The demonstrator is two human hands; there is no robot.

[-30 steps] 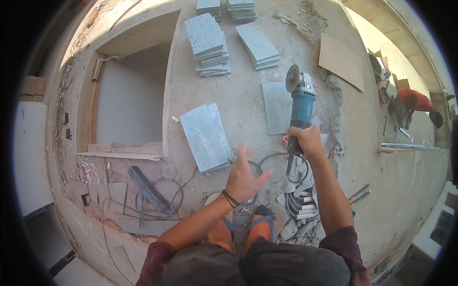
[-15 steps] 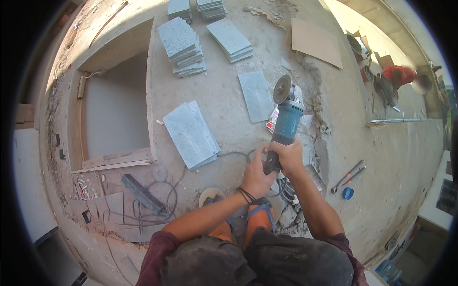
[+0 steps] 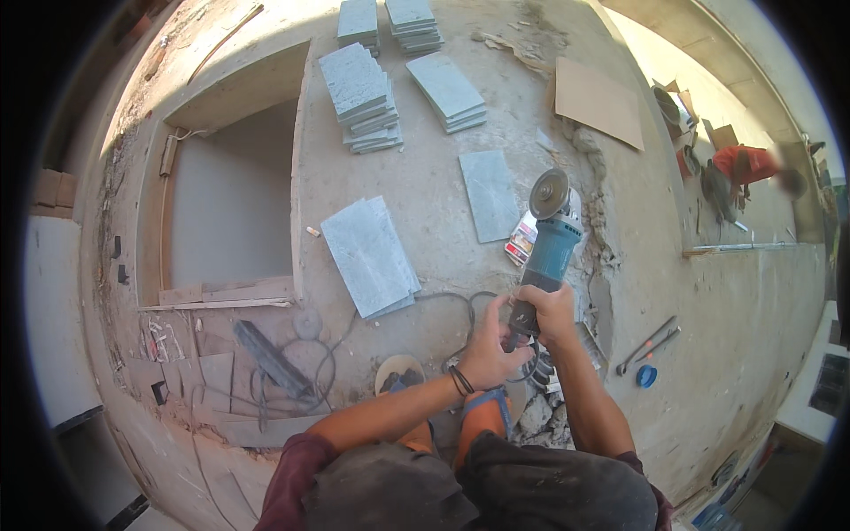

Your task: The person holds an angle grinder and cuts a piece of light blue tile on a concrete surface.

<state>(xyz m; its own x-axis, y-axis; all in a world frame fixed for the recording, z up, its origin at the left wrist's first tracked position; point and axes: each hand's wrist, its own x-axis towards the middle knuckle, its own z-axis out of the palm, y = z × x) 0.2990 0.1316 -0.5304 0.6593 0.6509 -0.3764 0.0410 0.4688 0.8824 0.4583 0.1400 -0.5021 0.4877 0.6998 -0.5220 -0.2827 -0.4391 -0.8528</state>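
A teal and black angle grinder (image 3: 552,250) points away from me, its round disc (image 3: 550,194) at the far end. My right hand (image 3: 552,315) is closed around the black rear part of its body. At the tail end, my left hand (image 3: 492,350) cups the grinder loosely, with thumb and forefinger somewhat apart; part of its grip is hidden. Just left of the disc, a single grey-green stone tile (image 3: 489,195) lies on the floor. A small stack of similar tiles (image 3: 367,257) is farther left. Beside the grinder lies a red and white packet (image 3: 521,239).
Taller tile stacks (image 3: 359,88) stand at the far side, near a cardboard sheet (image 3: 599,102). A recessed opening (image 3: 235,203) is at left. A power cord (image 3: 434,295) loops over the floor. Rubble (image 3: 534,416) lies by my feet. A person in red (image 3: 745,165) is at far right.
The view has shifted, so the floor and tiles sit lower and more to the right. My left hand's fingers have loosened at the grinder's tail; my right hand keeps its hold.
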